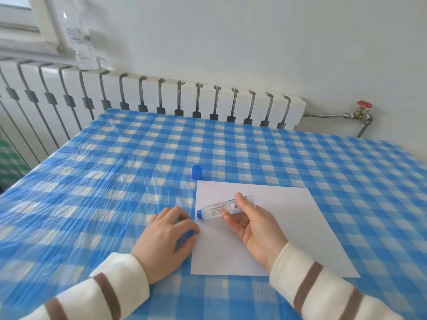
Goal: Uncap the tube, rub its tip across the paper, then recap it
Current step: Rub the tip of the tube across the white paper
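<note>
We pinch the glue tube (221, 207) in our right hand (256, 229), its blue tip (200, 214) pointing left over the paper (288, 227); the cap (197, 172) stands beyond, nearer our loosely curled, empty left hand (166, 236).

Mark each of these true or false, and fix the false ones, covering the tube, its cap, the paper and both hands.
1. The blue cap is off the tube. True.
2. The left hand holds the tube. False: the right hand holds it; the left rests at the left edge of the paper.
3. The cap stands on the paper. False: it stands on the checked tablecloth, just beyond the paper's far left corner.
4. The tube's blue tip points toward the person's left. True.
5. The tube lies free on the table. False: the right hand's fingers grip it.
</note>
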The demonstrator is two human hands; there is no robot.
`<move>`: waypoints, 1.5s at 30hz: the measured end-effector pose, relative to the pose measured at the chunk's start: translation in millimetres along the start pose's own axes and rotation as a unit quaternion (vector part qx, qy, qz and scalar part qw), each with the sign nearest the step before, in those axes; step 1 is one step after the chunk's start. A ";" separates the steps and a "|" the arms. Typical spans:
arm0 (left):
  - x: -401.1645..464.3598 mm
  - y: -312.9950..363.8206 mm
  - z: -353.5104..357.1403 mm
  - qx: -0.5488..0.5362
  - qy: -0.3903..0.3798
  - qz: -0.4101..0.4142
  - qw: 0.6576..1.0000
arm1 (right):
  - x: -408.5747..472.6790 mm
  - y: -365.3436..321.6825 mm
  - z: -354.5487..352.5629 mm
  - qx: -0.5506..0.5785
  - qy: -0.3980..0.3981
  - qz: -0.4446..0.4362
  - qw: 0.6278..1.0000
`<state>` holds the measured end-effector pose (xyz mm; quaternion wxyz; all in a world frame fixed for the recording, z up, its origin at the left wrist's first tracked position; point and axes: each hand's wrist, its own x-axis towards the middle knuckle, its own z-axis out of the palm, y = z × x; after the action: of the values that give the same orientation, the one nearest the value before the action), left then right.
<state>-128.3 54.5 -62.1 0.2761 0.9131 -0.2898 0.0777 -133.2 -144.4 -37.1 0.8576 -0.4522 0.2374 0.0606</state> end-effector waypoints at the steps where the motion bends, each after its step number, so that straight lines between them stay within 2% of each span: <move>1: -0.1 -0.2 0.5 0.000 0.000 -0.001 1.000 | -0.1 -1.0 -1.3 -0.002 0.001 -0.002 1.000; 15: 0.3 2.3 0.2 0.001 0.008 0.006 1.000 | -0.4 -15.7 -28.9 0.033 0.021 -0.028 0.999; 25: 5.4 0.3 1.8 0.000 0.004 -0.005 1.000 | -12.6 -50.7 -83.0 0.056 0.106 -0.057 0.991; 37: 9.5 4.0 4.1 0.009 0.026 -0.004 1.000 | -11.9 -44.7 -95.5 0.044 0.070 -0.047 0.996; 45: 8.7 2.9 7.3 0.010 0.041 -0.002 0.999 | -16.8 -56.2 -114.9 0.051 0.105 -0.064 0.991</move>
<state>-123.0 44.3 -64.3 0.2786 0.9125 -0.2757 0.1172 -170.5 -267.8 -42.4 0.8519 -0.4258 0.2998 -0.0546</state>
